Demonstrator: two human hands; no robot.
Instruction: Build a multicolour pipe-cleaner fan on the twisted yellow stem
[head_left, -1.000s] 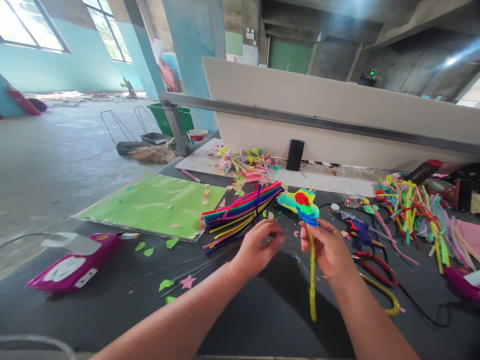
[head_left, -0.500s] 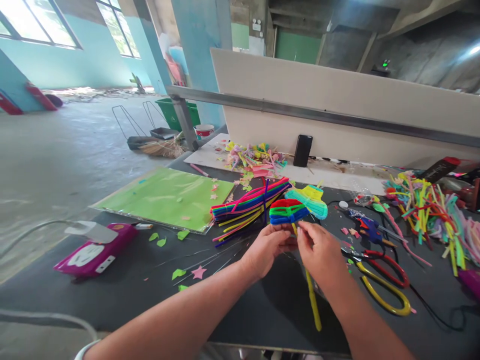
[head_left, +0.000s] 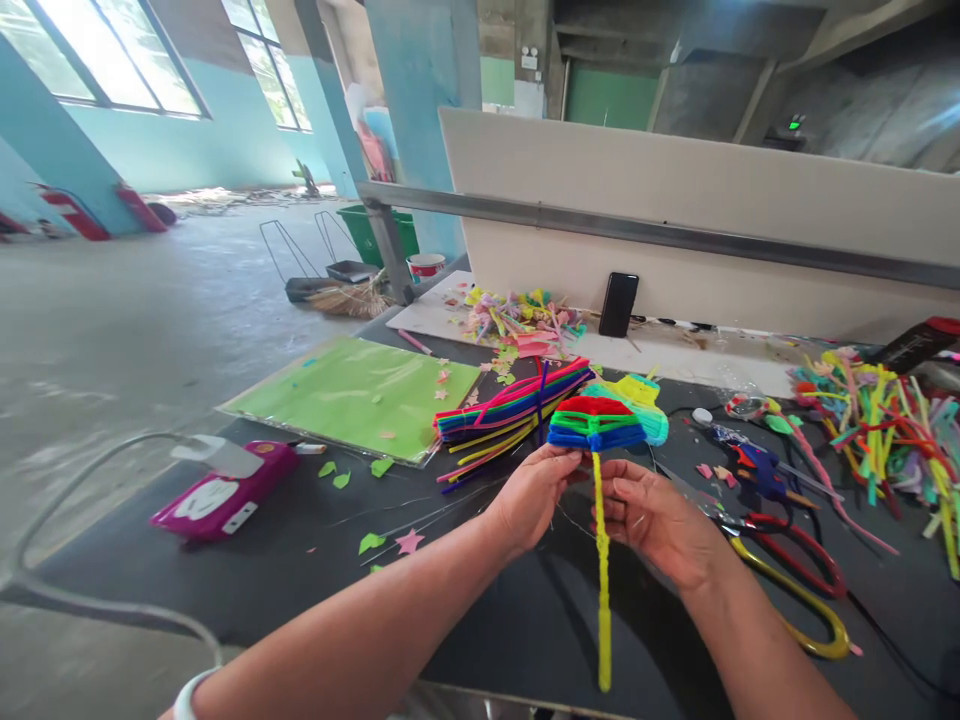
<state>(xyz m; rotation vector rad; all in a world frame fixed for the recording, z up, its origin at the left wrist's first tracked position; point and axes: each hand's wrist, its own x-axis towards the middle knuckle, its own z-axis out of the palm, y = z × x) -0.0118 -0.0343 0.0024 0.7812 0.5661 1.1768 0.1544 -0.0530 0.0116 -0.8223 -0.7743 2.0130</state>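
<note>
My left hand [head_left: 531,502] pinches the lower edge of a fan-like pipe-cleaner shape [head_left: 597,428], banded red, green and blue. From its middle a yellow pipe cleaner [head_left: 603,575] hangs down, its end free above the table. To the right of this stem is my right hand [head_left: 664,522], its fingers loosely curled and thumb apart, gripping nothing I can see. Its fingertips are close to the stem; whether they touch it I cannot tell. Just behind the shape lies a yellow and turquoise pipe-cleaner piece [head_left: 654,415]. A bundle of colored pipe cleaners [head_left: 495,410] rests left of it.
Large scissors [head_left: 806,570] with red and yellow handles lie right of my right hand, near a blue glue gun [head_left: 769,470]. A purple box [head_left: 225,490] with a cable, a green sheet [head_left: 352,395], a phone [head_left: 619,305] and pipe-cleaner scraps [head_left: 885,420] surround the work area.
My right hand has let go of the yellow pipe cleaner and moved slightly right, its fingers loosening. The stem now hangs straighter, and the banded shape faces me more. The view has shifted left.
</note>
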